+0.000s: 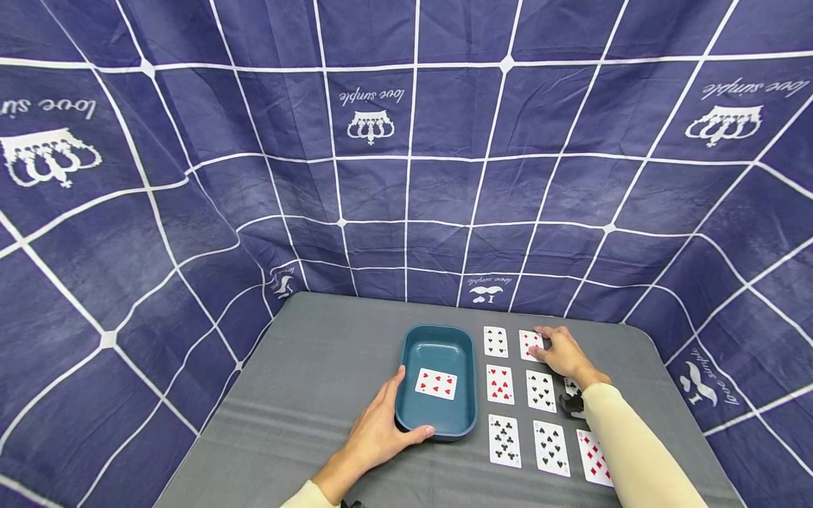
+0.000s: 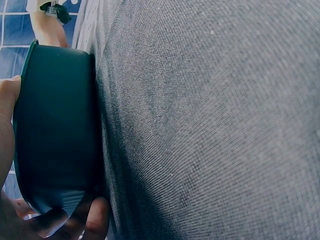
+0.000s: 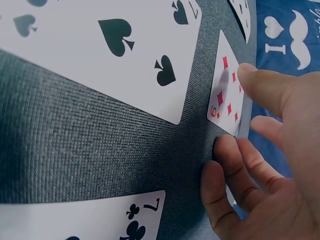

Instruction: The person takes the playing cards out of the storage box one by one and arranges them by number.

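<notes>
My left hand (image 1: pixel 377 427) holds the near left corner of a blue plastic tray (image 1: pixel 471 395), thumb at its front rim and fingers along its left side. The outside wall of the tray (image 2: pixel 57 120) shows in the left wrist view, fingers near its base. Inside the tray a six of hearts (image 1: pixel 436 384) lies face up. At the back of the card rows, my right hand (image 1: pixel 565 353) reaches over a six of diamonds (image 1: pixel 528 345), fingertips at its right side. That six of diamonds (image 3: pixel 226 90) looks flat on the table in the right wrist view.
Face-up cards stand in rows right of the tray, among them a six of spades (image 1: pixel 495 342), a seven of spades (image 3: pixel 145 60) and a seven of clubs (image 3: pixel 115 217). My right sleeve (image 1: pixel 625 437) partly covers a diamond card (image 1: pixel 592 458). Blue checked cloth (image 1: pixel 444 190) walls the grey table (image 1: pixel 305 381).
</notes>
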Available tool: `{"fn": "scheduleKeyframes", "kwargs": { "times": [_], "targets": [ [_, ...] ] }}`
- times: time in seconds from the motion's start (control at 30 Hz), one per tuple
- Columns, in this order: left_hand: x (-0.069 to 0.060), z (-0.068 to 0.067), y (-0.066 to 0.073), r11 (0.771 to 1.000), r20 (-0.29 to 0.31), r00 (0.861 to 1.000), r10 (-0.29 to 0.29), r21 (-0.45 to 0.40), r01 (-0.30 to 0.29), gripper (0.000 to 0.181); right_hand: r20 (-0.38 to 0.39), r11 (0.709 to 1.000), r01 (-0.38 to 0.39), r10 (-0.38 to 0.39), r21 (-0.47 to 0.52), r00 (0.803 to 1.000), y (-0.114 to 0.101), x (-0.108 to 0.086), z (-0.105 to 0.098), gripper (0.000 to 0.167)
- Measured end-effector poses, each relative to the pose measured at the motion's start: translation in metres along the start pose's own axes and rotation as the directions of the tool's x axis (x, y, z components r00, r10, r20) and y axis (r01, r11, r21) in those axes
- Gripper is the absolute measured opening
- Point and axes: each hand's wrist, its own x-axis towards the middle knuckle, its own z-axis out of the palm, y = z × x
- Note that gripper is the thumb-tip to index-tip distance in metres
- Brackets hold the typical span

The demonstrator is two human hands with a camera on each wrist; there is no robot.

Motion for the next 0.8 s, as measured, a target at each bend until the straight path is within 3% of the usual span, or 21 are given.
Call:
{"fn": "scheduleKeyframes", "kwargs": {
  "times": [0.43,0.8],
  "targets": [
    [0.000,-0.001,0.001,1.000,0.003,1.000,0.005,-0.005,-0.005,0.132,-0.084,0.999,0.032,-0.034,-0.025,0.996,-0.005,-0.001,-0.001,0.060],
    [0.000,-0.001,-0.001,1.000,-0.001,1.000,0.016,-0.003,-0.016,0.132,-0.135,0.992,0.118,-0.123,-0.045,0.983,-0.028,-0.004,-0.008,0.060]
  ]
}}
